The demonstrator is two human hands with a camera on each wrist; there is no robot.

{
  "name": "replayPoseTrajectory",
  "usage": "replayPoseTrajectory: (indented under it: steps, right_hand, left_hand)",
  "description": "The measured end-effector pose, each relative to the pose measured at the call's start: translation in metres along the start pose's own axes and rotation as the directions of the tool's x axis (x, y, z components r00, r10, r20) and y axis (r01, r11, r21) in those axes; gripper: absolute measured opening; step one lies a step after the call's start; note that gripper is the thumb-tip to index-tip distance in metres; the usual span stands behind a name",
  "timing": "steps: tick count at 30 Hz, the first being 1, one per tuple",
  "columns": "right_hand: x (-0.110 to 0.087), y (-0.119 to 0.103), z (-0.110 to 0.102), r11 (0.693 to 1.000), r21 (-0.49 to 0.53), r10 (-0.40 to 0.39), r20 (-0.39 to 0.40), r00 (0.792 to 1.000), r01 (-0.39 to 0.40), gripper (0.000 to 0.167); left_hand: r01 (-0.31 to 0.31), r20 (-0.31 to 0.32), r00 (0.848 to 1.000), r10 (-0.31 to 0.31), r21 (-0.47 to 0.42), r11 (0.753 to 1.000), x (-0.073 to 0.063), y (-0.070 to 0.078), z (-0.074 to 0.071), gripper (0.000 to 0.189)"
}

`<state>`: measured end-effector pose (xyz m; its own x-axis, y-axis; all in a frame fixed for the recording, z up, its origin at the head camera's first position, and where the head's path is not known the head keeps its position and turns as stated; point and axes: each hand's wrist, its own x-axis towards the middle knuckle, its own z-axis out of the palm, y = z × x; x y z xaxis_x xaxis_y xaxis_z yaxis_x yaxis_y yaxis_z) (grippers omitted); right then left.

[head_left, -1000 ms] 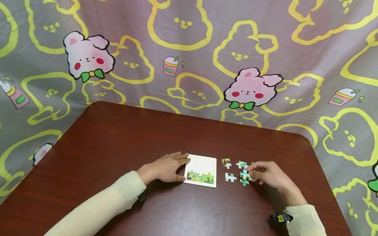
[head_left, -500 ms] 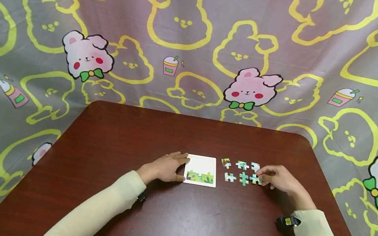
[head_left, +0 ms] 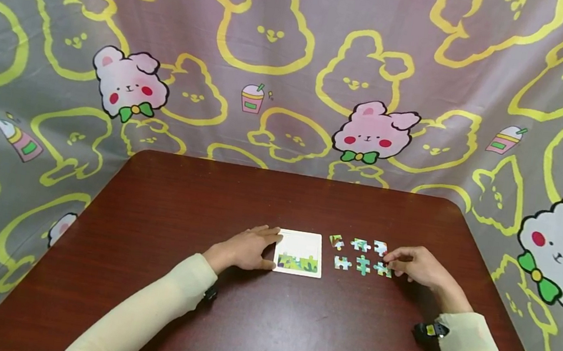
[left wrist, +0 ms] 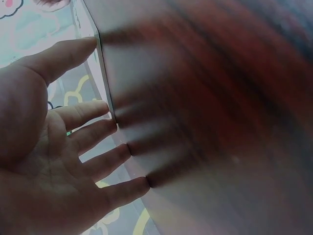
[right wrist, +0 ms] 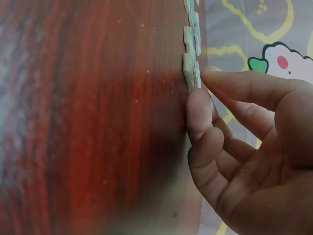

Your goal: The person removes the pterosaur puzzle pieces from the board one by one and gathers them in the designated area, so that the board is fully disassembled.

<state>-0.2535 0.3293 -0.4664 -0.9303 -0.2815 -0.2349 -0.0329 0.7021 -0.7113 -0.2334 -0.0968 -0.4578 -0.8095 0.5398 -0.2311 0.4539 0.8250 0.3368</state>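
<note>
In the head view, my left hand [head_left: 246, 248] rests at the left edge of a white puzzle board [head_left: 297, 267], thumb and fingers spread straight. The board's lower part shows a green landscape picture; above it is plain white. My right hand [head_left: 416, 267] is at the right end of two rows of loose jigsaw pieces, its fingertips beside the lower right jigsaw piece [head_left: 382, 269]. That piece lies flat on the table. The right wrist view shows bent fingers [right wrist: 199, 112] at the edge of the row of pieces [right wrist: 190, 63], with none lifted.
Several other jigsaw pieces, among them an upper left one [head_left: 337, 242] and a lower middle one [head_left: 363, 265], lie spaced apart right of the board. They rest on a dark brown table [head_left: 192, 205]. A patterned curtain [head_left: 292, 94] hangs behind it.
My right hand has moved right from among the clustered pieces, which now lie apart in two rows. Over the last half second it has barely shifted. My left hand stays at the board.
</note>
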Motion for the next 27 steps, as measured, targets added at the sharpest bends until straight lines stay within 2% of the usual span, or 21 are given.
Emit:
replayPoseTrajectory:
  steps: [8, 15, 19, 27]
  right_hand:
    - [0.001, -0.004, 0.0, 1.0, 0.008, -0.006, -0.003, 1.0, 0.006, 0.017]
    - [0.004, -0.018, 0.01, 0.994, 0.094, -0.051, 0.024, 0.998, 0.049, 0.02]
    - [0.007, -0.026, 0.018, 0.992, 0.109, -0.07, 0.036, 0.997, 0.065, 0.021]
    - [0.02, -0.044, 0.037, 0.992, 0.067, -0.107, 0.016, 0.994, 0.105, 0.02]
  left_hand:
    - [-0.005, -0.003, 1.0, 0.005, 0.003, 1.0, -0.001, 0.0, 0.0, 0.074]
    - [-0.011, -0.005, 1.0, 0.011, 0.003, 1.0, -0.001, -0.001, 0.0, 0.074]
    - [-0.01, -0.003, 1.0, 0.01, 0.009, 1.0, -0.001, -0.001, 0.0, 0.074]
    - [-0.001, -0.005, 1.0, 0.001, 0.005, 1.0, -0.001, -0.002, 0.002, 0.074]
